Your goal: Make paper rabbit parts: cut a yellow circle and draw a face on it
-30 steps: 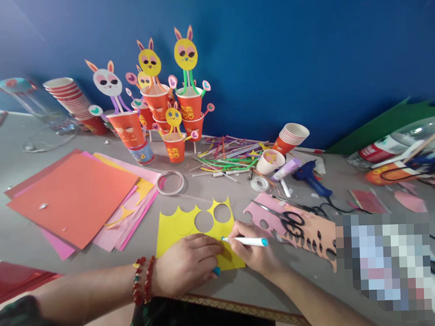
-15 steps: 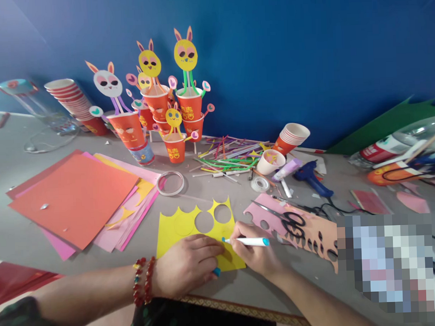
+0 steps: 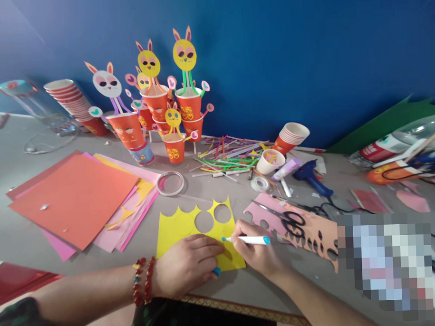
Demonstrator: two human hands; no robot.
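Yellow paper [image 3: 170, 229] lies on the table [image 3: 144, 232] right in front of us, near the edge, two round holes cut through it and its far edge scalloped. Our left hand [image 3: 188, 261] rests palm down over the near part of it, fingers close together and slightly bent. A blue cap [image 3: 216, 272] pokes out from under those fingers; whether they are clamped on it, we cannot tell. Two beaded bracelets [image 3: 139, 282] circle that wrist. Our right hand [image 3: 254, 249] is pinched around a white pen [image 3: 253, 240], which slants low over the paper with its blue tip at a small blue mark, just beside our left fingertips.

To the right of the paper lie a pink scrap [image 3: 255, 214] and a peach scrap [image 3: 322, 226] with rows of holes, black scissors [image 3: 294, 231] resting across them. Beyond, we see a glue gun [image 3: 314, 178], a white cup [image 3: 269, 165] of scraps and a heap of straws [image 3: 226, 155]. Over to our left are a sheet stack [image 3: 76, 196], orange on top, and a tape ring [image 3: 182, 183]. Rabbit-faced figures on red cups [image 3: 175, 151] stand before the blue wall [image 3: 271, 61].
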